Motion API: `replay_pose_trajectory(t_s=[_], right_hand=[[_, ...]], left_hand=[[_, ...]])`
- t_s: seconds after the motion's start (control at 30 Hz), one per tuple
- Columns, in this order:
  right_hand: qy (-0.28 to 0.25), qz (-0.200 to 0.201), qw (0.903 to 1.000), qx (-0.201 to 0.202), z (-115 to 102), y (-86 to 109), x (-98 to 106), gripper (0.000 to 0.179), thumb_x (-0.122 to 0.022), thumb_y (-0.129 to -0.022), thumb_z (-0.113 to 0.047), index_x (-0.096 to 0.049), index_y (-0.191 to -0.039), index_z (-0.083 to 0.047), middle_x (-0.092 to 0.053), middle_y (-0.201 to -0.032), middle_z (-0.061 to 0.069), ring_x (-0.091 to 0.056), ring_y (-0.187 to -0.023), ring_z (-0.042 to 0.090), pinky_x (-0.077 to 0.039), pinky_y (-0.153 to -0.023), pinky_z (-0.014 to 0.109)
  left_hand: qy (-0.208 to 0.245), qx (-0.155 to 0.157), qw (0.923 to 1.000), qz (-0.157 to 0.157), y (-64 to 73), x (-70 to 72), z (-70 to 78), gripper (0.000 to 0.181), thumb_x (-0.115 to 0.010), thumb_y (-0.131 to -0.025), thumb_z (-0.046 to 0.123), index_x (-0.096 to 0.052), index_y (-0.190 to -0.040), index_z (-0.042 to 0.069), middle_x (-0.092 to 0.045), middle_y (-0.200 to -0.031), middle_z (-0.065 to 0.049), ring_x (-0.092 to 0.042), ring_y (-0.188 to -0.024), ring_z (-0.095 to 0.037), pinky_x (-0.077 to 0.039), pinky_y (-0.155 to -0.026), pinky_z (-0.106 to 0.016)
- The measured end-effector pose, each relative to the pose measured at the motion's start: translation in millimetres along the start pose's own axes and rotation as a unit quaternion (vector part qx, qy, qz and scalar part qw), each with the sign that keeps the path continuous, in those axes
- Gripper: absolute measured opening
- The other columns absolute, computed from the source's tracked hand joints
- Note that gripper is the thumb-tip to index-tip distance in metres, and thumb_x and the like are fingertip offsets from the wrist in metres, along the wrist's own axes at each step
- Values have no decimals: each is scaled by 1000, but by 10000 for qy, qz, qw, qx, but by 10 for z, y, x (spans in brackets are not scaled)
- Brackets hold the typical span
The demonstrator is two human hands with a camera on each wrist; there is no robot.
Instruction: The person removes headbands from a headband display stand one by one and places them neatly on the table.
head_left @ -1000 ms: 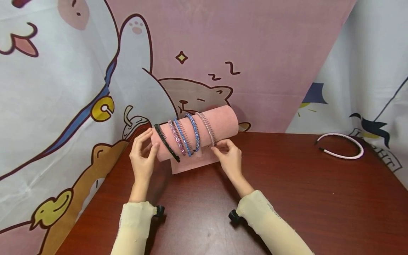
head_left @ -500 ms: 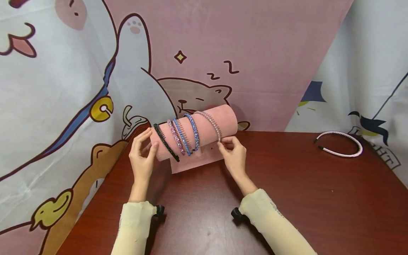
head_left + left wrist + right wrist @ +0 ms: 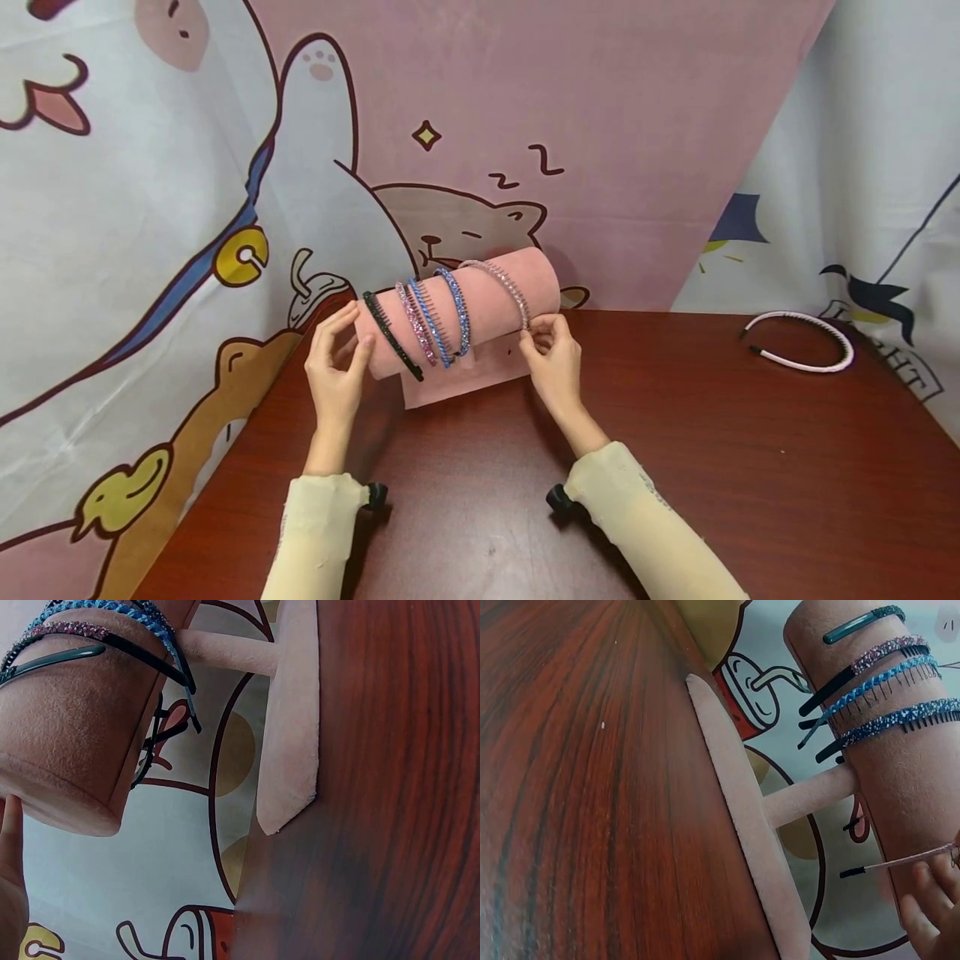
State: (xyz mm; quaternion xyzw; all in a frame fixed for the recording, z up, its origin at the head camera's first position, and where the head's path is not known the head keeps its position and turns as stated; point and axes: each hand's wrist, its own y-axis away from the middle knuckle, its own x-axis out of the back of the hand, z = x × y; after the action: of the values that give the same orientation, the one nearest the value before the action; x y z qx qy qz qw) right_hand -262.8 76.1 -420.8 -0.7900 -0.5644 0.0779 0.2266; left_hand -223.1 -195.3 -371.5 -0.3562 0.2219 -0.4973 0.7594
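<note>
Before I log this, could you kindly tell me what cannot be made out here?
Head view: the pink headband stand's back, hidden by its front.
Left wrist view: most of the left hand, cut off by the left edge.
Right wrist view: right hand and pale pink beaded headband, partly beyond the right edge.
Head view: the speck on the table, too small to identify.

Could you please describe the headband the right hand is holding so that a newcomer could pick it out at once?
On the reddish-brown table stands a pink roll holder bearing five headbands. Toward its right end, the right hand holds the pale pink headband, the palest of the five and the farthest right.
</note>
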Motion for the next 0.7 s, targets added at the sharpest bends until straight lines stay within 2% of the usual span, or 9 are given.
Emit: replay_pose_trajectory(t_s=[0.13,0.33,0.43,0.53,0.7], right_hand=[[-73,21,10000,10,-15,4,-13,19,-63,-89,-3,-56,-106,2,-68,-95,15,-70,-81,18,-52,-67,7],[-738,-34,9971,191,-44,-11,2,30,-64,-93,-3,-50,-117,4,-66,-94,20,-70,-78,35,-54,-60,9],[-968,-5,9949,290,-63,-37,23,38,-69,-91,-3,-48,-121,7,-65,-94,23,-69,-77,39,-55,-59,10],[-947,8,9948,380,-53,-68,41,40,-70,-90,-2,-48,-121,9,-64,-95,25,-68,-77,40,-57,-60,12],[-663,40,9966,478,-51,-117,84,33,-68,-91,1,-52,-118,12,-64,-98,29,-69,-81,43,-56,-63,9]], left_hand=[[-16,12,10000,-27,1,6,-4,34,-68,-86,-9,-65,-119,-11,-62,-130,-27,-60,-123,-17,-56,-95,-20],[22,24,10000,-6,1,12,-1,34,-68,-86,-9,-65,-119,-11,-61,-130,-28,-60,-123,-18,-56,-94,-18],[23,29,10000,-17,0,13,3,34,-68,-86,-9,-65,-119,-11,-61,-130,-28,-60,-123,-18,-56,-95,-17],[16,33,10000,-37,0,14,0,34,-68,-86,-8,-65,-120,-11,-61,-131,-27,-60,-123,-19,-56,-95,-19],[8,40,10000,-57,1,9,-6,34,-69,-86,-7,-65,-120,-10,-62,-131,-26,-60,-123,-20,-57,-96,-22]])
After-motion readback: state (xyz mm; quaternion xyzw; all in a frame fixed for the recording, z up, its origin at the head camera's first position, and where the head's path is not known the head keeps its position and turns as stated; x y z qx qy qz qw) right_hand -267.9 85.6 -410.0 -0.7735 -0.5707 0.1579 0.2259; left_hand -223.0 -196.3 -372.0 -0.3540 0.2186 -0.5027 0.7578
